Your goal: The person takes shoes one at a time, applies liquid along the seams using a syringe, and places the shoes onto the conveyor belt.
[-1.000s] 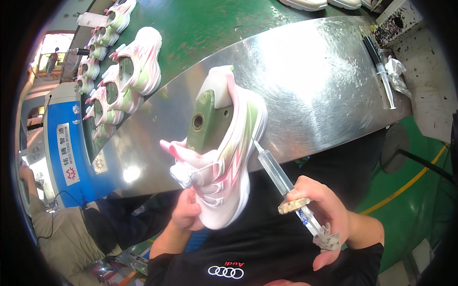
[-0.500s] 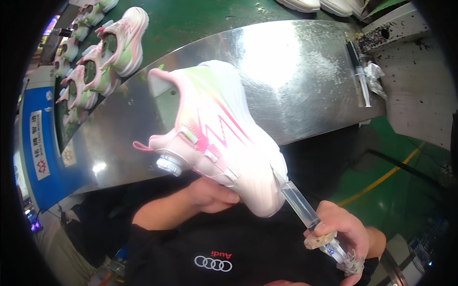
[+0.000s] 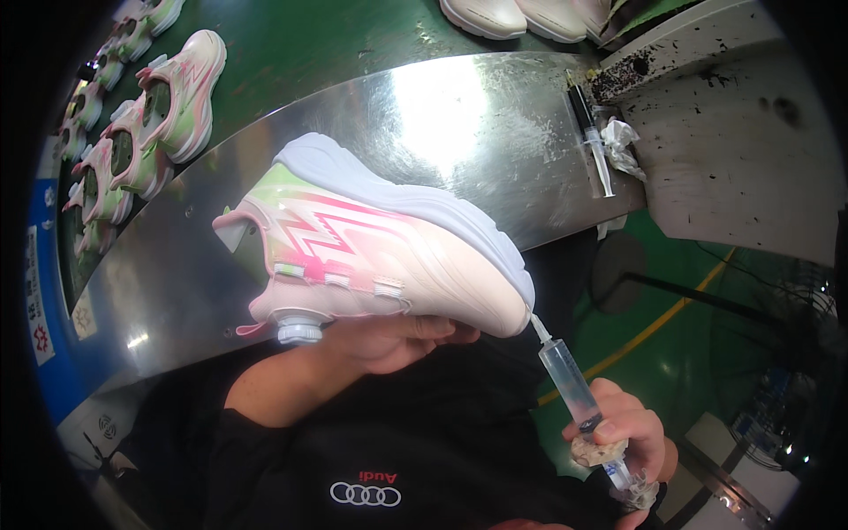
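Note:
A pink, white and green sneaker point(image 3: 371, 238) lies on its side in the air over the bench edge, its pale sole turned away from me and its toe to the right. My left hand point(image 3: 393, 340) grips it from below near the toe, fingers partly hidden behind the shoe. My right hand point(image 3: 623, 428) is closed around a clear syringe point(image 3: 568, 380) with pale wrapping at its plunger end. The syringe's narrow tip meets the seam between upper and sole at the toe. A round white dial point(image 3: 299, 329) sits on the shoe's tongue side.
Beneath the shoe is a shiny metal bench plate point(image 3: 256, 150). At its right lie a dark-filled syringe point(image 3: 589, 132) and crumpled white tissue point(image 3: 622, 146). Several matching sneakers point(image 3: 181, 97) line the green surface at left; pale shoes point(image 3: 486, 16) stand at the far edge.
The sneaker has rolled and swung so its sole side and toe now show more plainly. The syringe tip has shifted along to the front of the toe. My view has moved right.

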### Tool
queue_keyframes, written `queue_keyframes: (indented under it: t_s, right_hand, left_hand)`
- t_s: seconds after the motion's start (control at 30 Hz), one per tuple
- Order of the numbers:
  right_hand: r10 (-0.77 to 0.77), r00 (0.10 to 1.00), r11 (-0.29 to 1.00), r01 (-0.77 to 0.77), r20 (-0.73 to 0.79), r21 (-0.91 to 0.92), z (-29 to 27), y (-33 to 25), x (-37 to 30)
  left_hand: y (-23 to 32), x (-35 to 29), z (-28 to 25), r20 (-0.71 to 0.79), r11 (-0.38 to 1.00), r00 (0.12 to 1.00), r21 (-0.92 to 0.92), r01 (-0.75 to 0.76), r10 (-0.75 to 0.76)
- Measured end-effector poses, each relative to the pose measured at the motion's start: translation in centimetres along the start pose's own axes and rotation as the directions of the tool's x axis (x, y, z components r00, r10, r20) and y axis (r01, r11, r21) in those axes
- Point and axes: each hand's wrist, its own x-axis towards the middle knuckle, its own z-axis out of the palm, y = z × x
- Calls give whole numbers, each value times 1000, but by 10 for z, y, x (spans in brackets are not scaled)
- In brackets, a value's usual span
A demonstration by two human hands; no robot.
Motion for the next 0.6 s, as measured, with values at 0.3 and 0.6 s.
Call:
queue_keyframes:
  t_s: [0.3,0.6]
  right_hand:
    - [-64,998,982,65,12,-179,4,6,-1]
    - [-89,996,932,85,6,-353,16,19,0]
  left_hand:
    - [0,17,2,4,998,999,-56,-37,38]
    - [2,28,2,16,993,999,-106,-42,44]
